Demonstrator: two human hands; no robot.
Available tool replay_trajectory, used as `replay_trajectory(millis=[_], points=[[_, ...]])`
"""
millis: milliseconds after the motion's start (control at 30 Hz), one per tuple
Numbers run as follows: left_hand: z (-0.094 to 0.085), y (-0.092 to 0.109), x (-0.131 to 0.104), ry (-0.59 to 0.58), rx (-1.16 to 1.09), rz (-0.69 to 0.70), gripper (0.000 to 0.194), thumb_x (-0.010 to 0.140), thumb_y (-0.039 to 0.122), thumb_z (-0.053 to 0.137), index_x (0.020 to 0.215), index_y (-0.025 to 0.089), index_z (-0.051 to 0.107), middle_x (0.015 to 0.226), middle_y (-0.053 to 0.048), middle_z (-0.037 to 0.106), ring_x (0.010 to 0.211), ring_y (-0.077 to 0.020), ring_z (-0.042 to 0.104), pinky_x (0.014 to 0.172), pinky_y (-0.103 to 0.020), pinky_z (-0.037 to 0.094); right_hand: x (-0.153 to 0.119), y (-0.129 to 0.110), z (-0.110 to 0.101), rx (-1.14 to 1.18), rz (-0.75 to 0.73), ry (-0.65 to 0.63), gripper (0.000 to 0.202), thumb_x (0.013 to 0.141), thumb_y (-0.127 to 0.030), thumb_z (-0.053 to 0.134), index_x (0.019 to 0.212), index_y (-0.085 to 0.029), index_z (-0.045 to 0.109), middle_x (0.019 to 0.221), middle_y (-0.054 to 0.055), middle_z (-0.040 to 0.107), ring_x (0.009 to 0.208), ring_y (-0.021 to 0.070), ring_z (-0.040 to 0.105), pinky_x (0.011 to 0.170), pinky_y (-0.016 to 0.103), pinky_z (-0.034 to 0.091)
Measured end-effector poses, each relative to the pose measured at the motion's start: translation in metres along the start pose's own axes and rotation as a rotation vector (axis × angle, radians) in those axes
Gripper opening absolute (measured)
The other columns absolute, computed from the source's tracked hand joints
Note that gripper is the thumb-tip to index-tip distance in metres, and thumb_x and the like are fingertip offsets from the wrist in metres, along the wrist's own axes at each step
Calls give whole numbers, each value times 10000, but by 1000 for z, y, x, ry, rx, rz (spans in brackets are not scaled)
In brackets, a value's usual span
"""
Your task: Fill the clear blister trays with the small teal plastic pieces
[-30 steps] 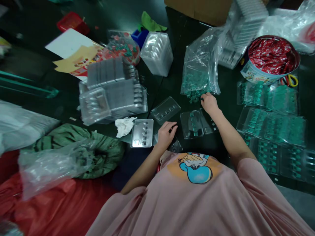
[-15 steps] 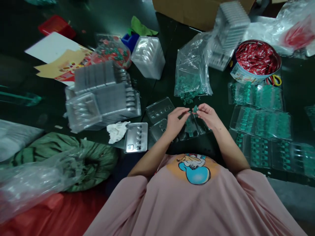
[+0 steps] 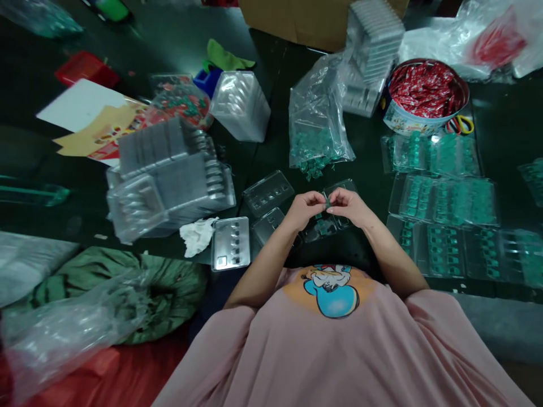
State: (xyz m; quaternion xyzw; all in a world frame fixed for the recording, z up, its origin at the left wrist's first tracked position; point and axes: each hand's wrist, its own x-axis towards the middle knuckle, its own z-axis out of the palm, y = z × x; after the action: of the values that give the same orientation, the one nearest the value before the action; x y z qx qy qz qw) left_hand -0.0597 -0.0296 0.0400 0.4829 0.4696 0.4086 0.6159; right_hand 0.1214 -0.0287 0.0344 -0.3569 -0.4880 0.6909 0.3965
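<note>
A small green plastic piece (image 3: 327, 203) is pinched between the fingertips of both my hands. My left hand (image 3: 305, 209) closes on it from the left, and my right hand (image 3: 351, 207) from the right. Beneath them lies a clear plastic blister tray (image 3: 311, 233) with green pieces in it, partly covered by my fingers. Two more clear trays rest left of my left hand, the upper tray (image 3: 268, 194) and the lower tray (image 3: 265, 225). Beyond my hands, a clear bag (image 3: 311, 116) spills loose green pieces (image 3: 313, 167) from its near end.
Filled trays (image 3: 445, 199) stand in rows at right, below a round tin (image 3: 419, 121) of red packets and scissors (image 3: 465, 124). Stacked clear trays (image 3: 165, 181), crumpled tissue (image 3: 196, 236) and a single tray (image 3: 231, 263) are at left. A cardboard box (image 3: 292, 22) sits behind.
My hands have come closer together, and both sets of fingertips now meet on the green piece, earlier held up by my right hand. The camera view has shifted slightly.
</note>
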Motion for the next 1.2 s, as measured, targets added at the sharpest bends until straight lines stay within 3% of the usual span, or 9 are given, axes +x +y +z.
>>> replay_trajectory(millis=[267,400,533,633,833,1033,1200], points=[[15,-5,0,130,-110,-13,178,631,250,729,712,161,598,741,14,637,658,-92,564,674,-243,478,1,-4,6,223,64,152,367,630,-366,853,752,-214,542,706,-62,560,594,69,472,545,197,361],[19,-13,4,102,-196,-76,196,711,319,704,768,186,572,744,9,626,610,-82,543,630,-240,487,3,-4,7,365,125,260,433,562,-350,876,723,-223,494,655,-81,533,566,64,480,544,192,397],[22,-13,7,1,-180,-31,323,778,400,684,1037,211,646,852,-20,648,678,-98,582,684,-265,505,5,1,4,418,143,313,425,564,-337,861,730,-223,486,650,-85,516,561,59,489,550,193,415],[25,-10,8,-34,-97,34,449,720,388,761,1119,198,679,868,-27,655,749,-124,600,731,-279,498,6,4,1,352,100,338,401,593,-319,837,730,-224,472,647,-87,499,570,58,486,549,189,409],[29,2,25,133,280,244,267,759,283,719,1007,194,766,766,-7,620,682,-119,533,666,-262,440,12,-6,-6,249,-4,376,378,633,-328,812,722,-233,458,633,-87,480,564,62,469,522,187,360],[29,17,55,111,474,371,240,807,270,678,1017,200,771,884,-26,647,762,-132,575,727,-277,466,19,-25,-25,152,-47,412,393,621,-386,824,746,-237,483,683,-66,569,602,80,509,525,202,357],[25,2,68,46,602,361,278,828,230,664,1086,173,751,932,-40,661,787,-137,604,777,-286,481,10,-18,-50,76,-29,491,356,660,-397,796,792,-234,509,714,-57,583,656,88,553,535,197,359]])
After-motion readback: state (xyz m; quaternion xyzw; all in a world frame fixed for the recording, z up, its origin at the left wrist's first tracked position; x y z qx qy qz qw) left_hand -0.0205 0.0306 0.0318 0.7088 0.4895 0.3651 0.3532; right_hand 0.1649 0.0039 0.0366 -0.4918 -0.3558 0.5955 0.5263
